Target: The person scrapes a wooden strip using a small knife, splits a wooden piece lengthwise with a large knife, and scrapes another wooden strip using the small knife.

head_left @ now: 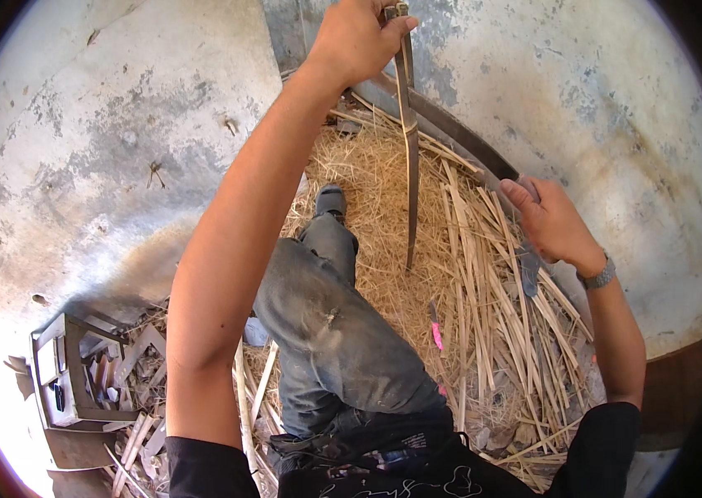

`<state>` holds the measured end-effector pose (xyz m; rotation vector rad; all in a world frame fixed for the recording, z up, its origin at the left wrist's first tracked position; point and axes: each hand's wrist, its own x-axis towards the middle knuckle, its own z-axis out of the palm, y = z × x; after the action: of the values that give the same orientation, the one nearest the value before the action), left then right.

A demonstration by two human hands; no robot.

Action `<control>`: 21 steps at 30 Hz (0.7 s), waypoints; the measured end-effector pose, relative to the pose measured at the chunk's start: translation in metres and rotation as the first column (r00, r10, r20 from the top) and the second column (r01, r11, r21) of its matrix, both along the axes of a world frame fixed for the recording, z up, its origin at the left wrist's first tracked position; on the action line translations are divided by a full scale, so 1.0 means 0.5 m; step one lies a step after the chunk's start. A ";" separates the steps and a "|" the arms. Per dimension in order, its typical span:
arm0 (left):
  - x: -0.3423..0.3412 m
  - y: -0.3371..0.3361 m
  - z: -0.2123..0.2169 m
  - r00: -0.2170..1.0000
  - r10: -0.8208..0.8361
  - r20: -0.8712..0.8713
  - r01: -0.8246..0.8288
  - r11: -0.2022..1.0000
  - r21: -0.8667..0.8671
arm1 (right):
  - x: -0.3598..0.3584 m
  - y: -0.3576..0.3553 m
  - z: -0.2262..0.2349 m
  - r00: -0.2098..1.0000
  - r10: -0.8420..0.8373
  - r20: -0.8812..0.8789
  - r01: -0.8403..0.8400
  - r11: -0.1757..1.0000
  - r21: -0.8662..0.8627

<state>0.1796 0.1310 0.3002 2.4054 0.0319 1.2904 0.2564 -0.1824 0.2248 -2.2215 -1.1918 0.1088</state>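
My left hand (pixel 357 37) is raised near the top of the view and grips the upper end of a long thin bamboo strip (pixel 410 158) that hangs straight down over the straw. My right hand (pixel 552 220) grips the handle of a long curved dark blade (pixel 450 129), whose tip reaches up to the left behind the strip. The blade's edge crosses the strip near its upper part. My leg in dark grey trousers (pixel 334 315) stretches forward, with a grey shoe (pixel 331 200) on the straw.
A heap of straw shavings and split bamboo strips (pixel 492 315) covers the ground on the right. A pink-handled tool (pixel 435 332) lies in it. A small metal frame stool (pixel 68 373) stands at lower left beside scraps. Bare concrete floor (pixel 118 149) lies left.
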 end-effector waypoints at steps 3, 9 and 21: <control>-0.016 -0.003 0.013 0.994 -0.068 -0.086 0.067 0.997 -0.024 | 0.005 -0.004 0.033 0.858 -0.108 -0.502 0.078 0.994 -0.081; -0.020 0.002 -0.015 0.984 -0.083 0.155 0.064 0.990 0.123 | 0.027 -0.034 0.018 0.540 -0.148 -0.829 0.159 0.985 -0.072; 0.026 -0.032 -0.027 0.995 0.093 -0.025 -0.094 0.995 -0.033 | -0.022 0.024 -0.114 0.983 -0.138 0.118 0.121 0.982 0.143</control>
<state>0.1927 0.1148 0.2867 2.4156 0.1738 1.2923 0.2455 -0.1702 0.1679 -2.2060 -1.0826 -0.1646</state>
